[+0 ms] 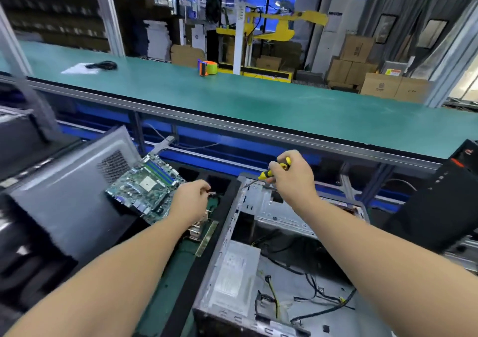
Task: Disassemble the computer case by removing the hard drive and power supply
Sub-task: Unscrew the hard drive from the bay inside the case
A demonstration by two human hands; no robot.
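Over open case (258,272) | right hand (292,174) grips screwdriver (275,170) | left hand (190,198) pinches small dark part

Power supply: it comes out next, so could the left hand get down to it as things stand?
Probably yes. The power supply lies uncovered in the open computer case, nothing above it. But the left hand is outside the case wall, pinching a small part that it would have to put down first.
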